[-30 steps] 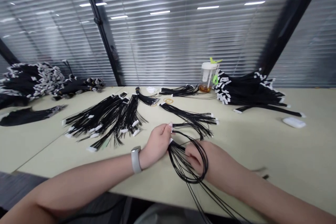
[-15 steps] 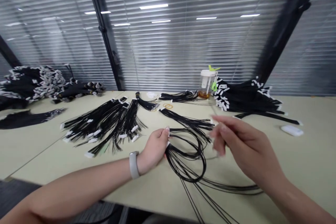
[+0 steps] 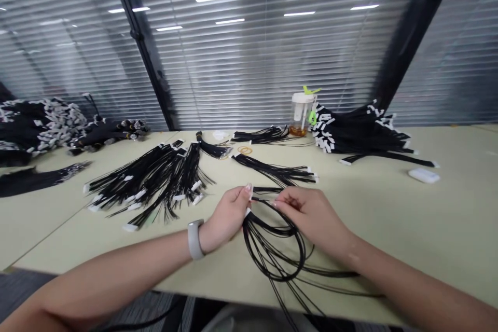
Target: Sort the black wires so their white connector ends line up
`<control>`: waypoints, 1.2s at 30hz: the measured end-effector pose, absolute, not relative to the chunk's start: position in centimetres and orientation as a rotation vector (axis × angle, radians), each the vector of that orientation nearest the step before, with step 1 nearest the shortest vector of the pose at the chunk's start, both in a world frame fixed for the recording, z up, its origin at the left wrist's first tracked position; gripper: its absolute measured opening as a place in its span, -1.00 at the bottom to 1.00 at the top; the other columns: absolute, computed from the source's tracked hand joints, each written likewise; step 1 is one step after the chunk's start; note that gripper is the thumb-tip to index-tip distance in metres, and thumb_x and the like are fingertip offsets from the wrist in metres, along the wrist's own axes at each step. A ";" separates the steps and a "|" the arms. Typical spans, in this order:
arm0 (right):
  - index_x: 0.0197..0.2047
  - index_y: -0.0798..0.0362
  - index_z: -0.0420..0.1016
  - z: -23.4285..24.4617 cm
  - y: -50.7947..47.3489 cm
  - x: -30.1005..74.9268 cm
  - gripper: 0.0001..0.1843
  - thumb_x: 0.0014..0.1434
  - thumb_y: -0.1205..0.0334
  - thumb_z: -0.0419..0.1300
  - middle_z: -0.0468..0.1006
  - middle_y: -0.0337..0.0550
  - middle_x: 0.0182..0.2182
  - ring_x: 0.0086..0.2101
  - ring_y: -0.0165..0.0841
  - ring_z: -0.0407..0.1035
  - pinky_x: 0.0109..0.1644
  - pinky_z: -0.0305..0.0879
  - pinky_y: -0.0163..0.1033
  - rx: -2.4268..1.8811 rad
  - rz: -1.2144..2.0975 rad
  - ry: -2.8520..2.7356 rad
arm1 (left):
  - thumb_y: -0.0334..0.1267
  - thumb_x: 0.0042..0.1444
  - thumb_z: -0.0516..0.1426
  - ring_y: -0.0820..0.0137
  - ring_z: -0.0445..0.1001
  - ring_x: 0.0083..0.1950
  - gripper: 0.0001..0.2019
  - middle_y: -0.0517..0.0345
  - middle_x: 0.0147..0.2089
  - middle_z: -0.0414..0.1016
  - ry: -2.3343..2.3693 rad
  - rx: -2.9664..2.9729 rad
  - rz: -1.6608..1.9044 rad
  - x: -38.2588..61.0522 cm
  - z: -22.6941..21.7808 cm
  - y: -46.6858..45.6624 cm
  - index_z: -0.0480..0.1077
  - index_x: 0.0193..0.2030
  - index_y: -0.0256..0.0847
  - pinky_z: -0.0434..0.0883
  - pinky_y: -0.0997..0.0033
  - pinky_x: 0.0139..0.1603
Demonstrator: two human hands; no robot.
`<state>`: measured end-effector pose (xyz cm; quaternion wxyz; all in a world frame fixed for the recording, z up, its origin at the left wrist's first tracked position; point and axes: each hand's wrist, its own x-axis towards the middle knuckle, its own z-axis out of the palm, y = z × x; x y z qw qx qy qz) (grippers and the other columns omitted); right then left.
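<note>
My left hand (image 3: 227, 215), with a white wristband, pinches the gathered ends of a looped bundle of thin black wires (image 3: 278, 249) lying on the pale table (image 3: 389, 218). My right hand (image 3: 311, 212) rests on the same loop just to the right, its fingers closed on a wire near the left hand's fingertips. The wire tails trail off the near table edge. A small fanned bundle of black wires with white connectors (image 3: 278, 172) lies just beyond both hands.
Larger heaps of black wires with white connectors lie at mid left (image 3: 155, 179), far left (image 3: 37, 124) and back right (image 3: 361, 135). A clear cup with a green straw (image 3: 301, 114) stands at the back. A small white case (image 3: 424, 175) lies right. Rubber bands (image 3: 245, 150) lie behind.
My right hand rose off the loop with fingers spread, then came back down and closed on the wires beside my left hand. My left hand stayed pinching the bundle.
</note>
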<state>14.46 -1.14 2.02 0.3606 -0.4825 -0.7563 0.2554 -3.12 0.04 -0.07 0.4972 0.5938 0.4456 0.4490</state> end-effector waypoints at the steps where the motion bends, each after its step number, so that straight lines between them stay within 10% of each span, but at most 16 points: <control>1: -0.50 0.09 0.39 2.1 -1.2 14.3 -0.77 0.10 0.16 0.06 0.39 -0.27 -0.61 -0.57 -0.47 0.20 -0.50 0.08 -0.36 -1.234 0.610 -1.964 | 0.09 0.09 -0.07 0.56 0.06 -0.59 -0.58 0.32 -0.63 0.11 1.092 1.467 1.069 -3.1 0.1 -0.1 0.12 -0.57 -0.24 0.09 0.54 -0.56; 36: -0.57 0.09 0.34 1.7 -1.4 14.0 -0.81 0.06 0.35 0.07 0.40 -0.28 -0.60 -0.55 -0.50 0.23 -0.45 0.06 -0.39 -1.079 0.151 -2.139 | 0.00 0.13 -0.10 0.54 0.07 -0.56 -0.60 0.31 -0.62 0.10 1.179 1.682 1.003 -2.8 0.8 -0.8 0.11 -0.60 -0.24 0.11 0.52 -0.51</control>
